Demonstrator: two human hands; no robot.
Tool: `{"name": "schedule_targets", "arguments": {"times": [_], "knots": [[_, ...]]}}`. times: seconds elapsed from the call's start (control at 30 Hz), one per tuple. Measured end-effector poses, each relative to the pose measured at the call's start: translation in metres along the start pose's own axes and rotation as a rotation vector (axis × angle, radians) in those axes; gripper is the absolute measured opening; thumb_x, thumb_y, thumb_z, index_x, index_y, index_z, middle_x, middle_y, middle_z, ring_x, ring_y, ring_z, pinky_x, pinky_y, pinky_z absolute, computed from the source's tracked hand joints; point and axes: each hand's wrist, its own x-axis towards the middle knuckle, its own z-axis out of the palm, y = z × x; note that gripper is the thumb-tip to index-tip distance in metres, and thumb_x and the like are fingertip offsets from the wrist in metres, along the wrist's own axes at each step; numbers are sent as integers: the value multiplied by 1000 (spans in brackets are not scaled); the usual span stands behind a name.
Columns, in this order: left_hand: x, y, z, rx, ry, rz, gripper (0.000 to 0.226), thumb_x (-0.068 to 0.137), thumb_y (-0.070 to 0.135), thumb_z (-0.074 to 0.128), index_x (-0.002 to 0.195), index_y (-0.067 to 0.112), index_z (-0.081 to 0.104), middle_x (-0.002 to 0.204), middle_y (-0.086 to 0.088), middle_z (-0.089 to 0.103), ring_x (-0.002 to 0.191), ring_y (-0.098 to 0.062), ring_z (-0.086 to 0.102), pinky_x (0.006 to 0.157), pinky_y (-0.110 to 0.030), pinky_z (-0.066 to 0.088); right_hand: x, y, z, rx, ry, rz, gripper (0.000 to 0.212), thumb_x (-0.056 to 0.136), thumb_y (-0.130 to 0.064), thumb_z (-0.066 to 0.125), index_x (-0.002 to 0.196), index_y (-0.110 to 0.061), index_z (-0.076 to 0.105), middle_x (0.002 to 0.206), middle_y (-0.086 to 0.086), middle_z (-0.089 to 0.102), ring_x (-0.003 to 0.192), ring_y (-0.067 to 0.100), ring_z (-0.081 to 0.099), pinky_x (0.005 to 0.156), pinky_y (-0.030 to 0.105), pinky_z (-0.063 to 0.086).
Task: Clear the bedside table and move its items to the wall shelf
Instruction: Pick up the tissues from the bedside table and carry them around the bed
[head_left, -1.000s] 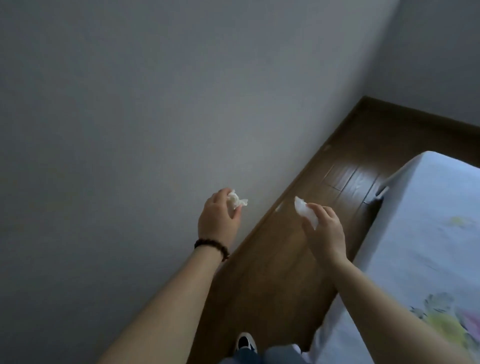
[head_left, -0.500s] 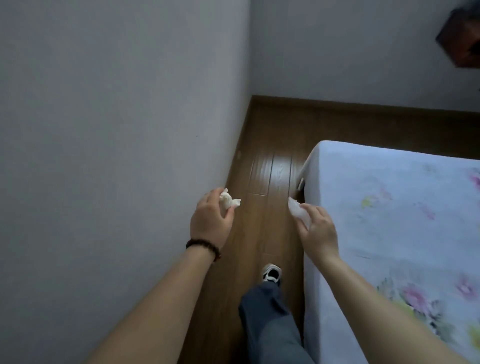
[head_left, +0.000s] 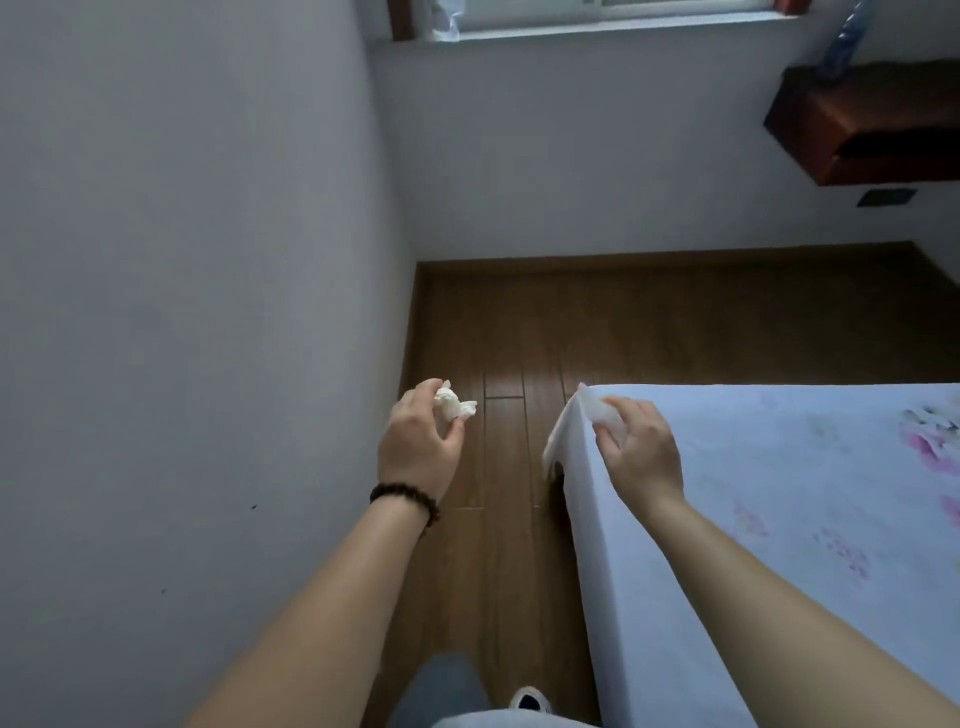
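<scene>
My left hand (head_left: 418, 441), with a dark bead bracelet at the wrist, is closed around a crumpled white tissue (head_left: 453, 404) above the floor strip beside the wall. My right hand (head_left: 641, 449) pinches a second white tissue (head_left: 605, 413) over the near corner of the bed. A dark wooden wall shelf (head_left: 862, 124) hangs on the far wall at the upper right, with a clear plastic bottle (head_left: 844, 39) standing on it. The bedside table is out of view.
A bed with a pale floral sheet (head_left: 779, 519) fills the right side. A grey wall (head_left: 182, 312) runs along the left. Between them lies a narrow strip of wooden floor (head_left: 498, 519). A window sill (head_left: 597, 26) tops the far wall. My leg and shoe (head_left: 527, 699) show at the bottom.
The view has swung right and up, from the side wall towards the far wall, bringing the window and wall shelf into sight. Both hands keep their tissues and stay level in front of me.
</scene>
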Motion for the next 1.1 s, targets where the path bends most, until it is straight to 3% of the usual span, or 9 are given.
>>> {"name": "schedule_targets", "arguments": {"times": [0.4, 0.63, 0.8, 0.93, 1.1], "knots": [[295, 7, 132, -59, -162, 132, 40, 82, 24, 68, 118, 13, 56, 107, -2, 62, 99, -18, 57, 87, -32, 47, 261, 26, 65, -2, 164, 176, 29, 87, -12, 58, 115, -14, 63, 112, 7, 62, 101, 26, 55, 81, 31, 46], [466, 38, 205, -65, -290, 227, 42, 82, 27, 67, 120, 16, 54, 110, 0, 61, 104, -16, 55, 88, -31, 46, 412, 32, 77, -43, 264, 322, 26, 89, -15, 58, 115, -14, 63, 111, 7, 60, 96, 22, 55, 70, 21, 37], [535, 78, 271, -62, -421, 326, 40, 83, 27, 64, 121, 19, 52, 111, 1, 60, 105, -17, 54, 84, -34, 48, 468, 69, 58, -72, 366, 451, 26, 89, -18, 60, 115, -16, 62, 115, 5, 60, 96, 19, 56, 67, 20, 44], [567, 121, 338, -69, -521, 418, 40, 83, 29, 64, 120, 22, 51, 112, 2, 59, 105, -17, 54, 80, -35, 49, 494, 116, 33, -112, 458, 566, 25, 88, -20, 62, 113, -15, 63, 113, 5, 61, 90, 12, 54, 64, 12, 40], [595, 195, 432, -86, -616, 570, 37, 83, 30, 63, 117, 25, 51, 111, 2, 59, 103, -18, 54, 75, -30, 46, 528, 186, -8, -142, 573, 705, 25, 87, -16, 63, 112, -13, 64, 114, 6, 60, 93, 22, 60, 65, 18, 40]]}}
